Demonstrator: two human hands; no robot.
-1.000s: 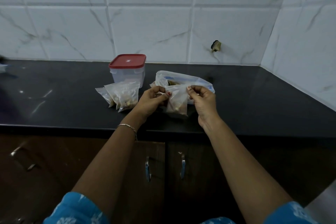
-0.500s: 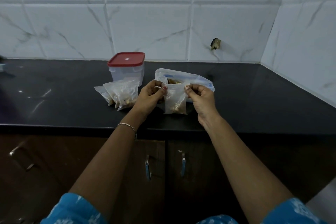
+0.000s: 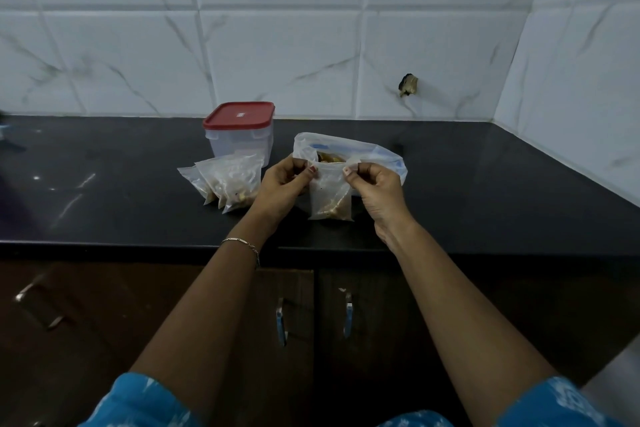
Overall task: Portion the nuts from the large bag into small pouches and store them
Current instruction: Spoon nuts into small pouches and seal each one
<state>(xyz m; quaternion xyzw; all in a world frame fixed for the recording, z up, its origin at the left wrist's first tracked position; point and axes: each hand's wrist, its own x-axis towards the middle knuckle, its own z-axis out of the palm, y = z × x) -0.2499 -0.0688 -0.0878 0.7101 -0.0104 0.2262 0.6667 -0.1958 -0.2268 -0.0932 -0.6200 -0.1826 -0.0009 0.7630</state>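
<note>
A small clear pouch (image 3: 330,198) with nuts at its bottom hangs upright just above the black counter (image 3: 485,191). My left hand (image 3: 284,184) pinches its top left corner and my right hand (image 3: 375,185) pinches its top right corner. Right behind it lies the large clear bag (image 3: 384,154) with a blue zip strip, open at the top, with nuts showing inside. To the left, several filled small pouches (image 3: 230,180) lie in a pile on the counter.
A clear plastic container with a red lid (image 3: 239,130), shut, stands behind the pouch pile near the tiled wall. The counter's front edge runs below my wrists, with dark cabinet doors and handles (image 3: 281,321) beneath. A wall corner closes the right side.
Both hands and the small pouch have shifted slightly along the counter edge, the pouch hanging straighter between the fingers. The pile, the large bag and the container have not moved.
</note>
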